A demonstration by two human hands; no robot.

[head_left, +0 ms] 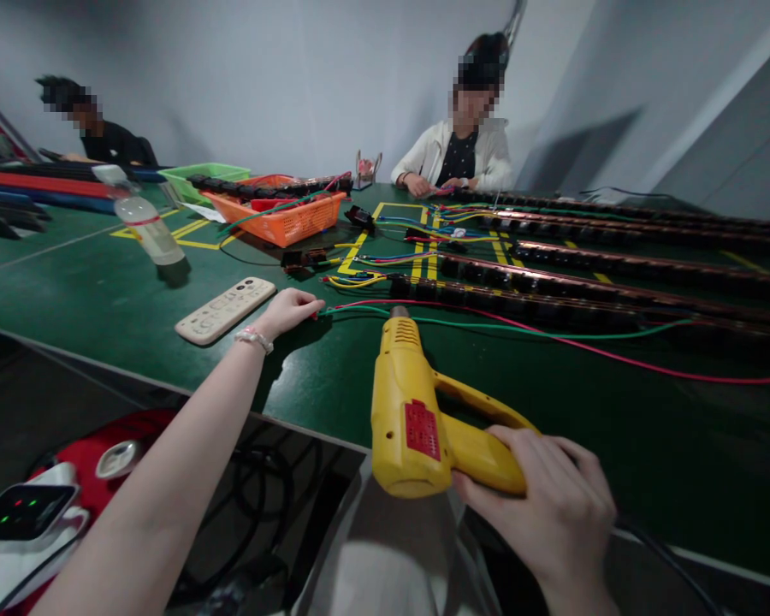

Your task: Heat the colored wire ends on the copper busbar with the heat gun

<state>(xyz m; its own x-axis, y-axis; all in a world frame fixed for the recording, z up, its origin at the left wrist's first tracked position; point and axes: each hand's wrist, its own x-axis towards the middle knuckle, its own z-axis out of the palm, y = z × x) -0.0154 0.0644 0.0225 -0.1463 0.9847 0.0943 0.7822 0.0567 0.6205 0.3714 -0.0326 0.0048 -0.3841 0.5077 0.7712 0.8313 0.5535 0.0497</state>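
Observation:
My right hand is wrapped round the handle of a yellow heat gun at the table's near edge. Its metal nozzle points away from me, close to a green wire and a red wire. With pinched fingers, my left hand holds the left ends of these wires low over the table; a small red bit shows at the fingertips. Just left of that hand lies a phone in a cream case. Both wires run right, along a row of black-and-copper strips.
An orange basket and a green basket stand at the back left, near a plastic bottle. Short wired pieces lie beyond my left hand. Two people sit across the green table. A cable trails below the right edge.

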